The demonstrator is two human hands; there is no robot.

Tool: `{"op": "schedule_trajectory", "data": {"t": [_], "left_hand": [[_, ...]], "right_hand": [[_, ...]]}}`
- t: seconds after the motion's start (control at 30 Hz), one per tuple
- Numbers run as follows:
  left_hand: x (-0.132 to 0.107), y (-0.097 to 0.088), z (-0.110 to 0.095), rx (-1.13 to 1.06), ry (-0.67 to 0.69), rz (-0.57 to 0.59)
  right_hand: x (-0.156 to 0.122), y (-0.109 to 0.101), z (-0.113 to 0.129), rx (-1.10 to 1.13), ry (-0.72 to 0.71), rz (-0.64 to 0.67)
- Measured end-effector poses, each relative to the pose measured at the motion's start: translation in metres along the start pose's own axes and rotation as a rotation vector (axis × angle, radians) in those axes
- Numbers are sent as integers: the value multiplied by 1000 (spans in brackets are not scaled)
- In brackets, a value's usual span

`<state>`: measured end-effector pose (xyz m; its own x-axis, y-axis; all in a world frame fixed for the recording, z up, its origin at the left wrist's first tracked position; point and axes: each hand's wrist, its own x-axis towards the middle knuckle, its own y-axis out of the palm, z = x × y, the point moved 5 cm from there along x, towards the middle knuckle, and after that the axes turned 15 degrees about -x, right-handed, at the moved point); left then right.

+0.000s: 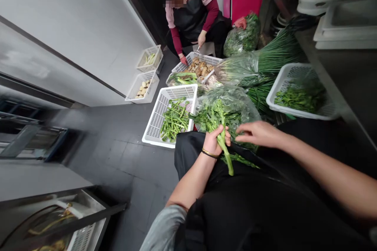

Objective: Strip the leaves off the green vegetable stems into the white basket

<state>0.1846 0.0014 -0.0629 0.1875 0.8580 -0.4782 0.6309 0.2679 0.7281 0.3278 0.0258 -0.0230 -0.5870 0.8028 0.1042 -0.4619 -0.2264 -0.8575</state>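
My left hand is wrapped round a thick leafy green stalk, its cut end toward me and its leafy top pointing away. To the right of it, my right hand is held with its fingers stretched out and nothing visible in them. A clear plastic bag of leafy greens lies just beyond both hands. Loose green sprigs rest on my dark apron below the stalk. Ahead on the left, a white slotted basket contains trimmed green stems.
A person crouches opposite at a basket of brown pieces, a tool in one hand. Bundled long green stalks and a basket of greens are at right, beside a metal shelf. Small bins stand by the wall.
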Motion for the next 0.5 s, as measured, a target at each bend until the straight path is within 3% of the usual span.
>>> {"op": "schedule_trajectory", "data": {"t": [0.1, 0.17, 0.33, 0.5], "left_hand": [[-1, 7, 8, 87, 48, 56], [-2, 11, 14, 90, 45, 84], [-10, 16, 24, -69, -176, 189], [-10, 8, 28, -99, -282, 200]], "right_hand": [[20, -15, -23, 262, 256, -60], [37, -17, -23, 465, 325, -100], [45, 10, -1, 1020, 314, -62], [21, 19, -8, 1132, 331, 14]]}}
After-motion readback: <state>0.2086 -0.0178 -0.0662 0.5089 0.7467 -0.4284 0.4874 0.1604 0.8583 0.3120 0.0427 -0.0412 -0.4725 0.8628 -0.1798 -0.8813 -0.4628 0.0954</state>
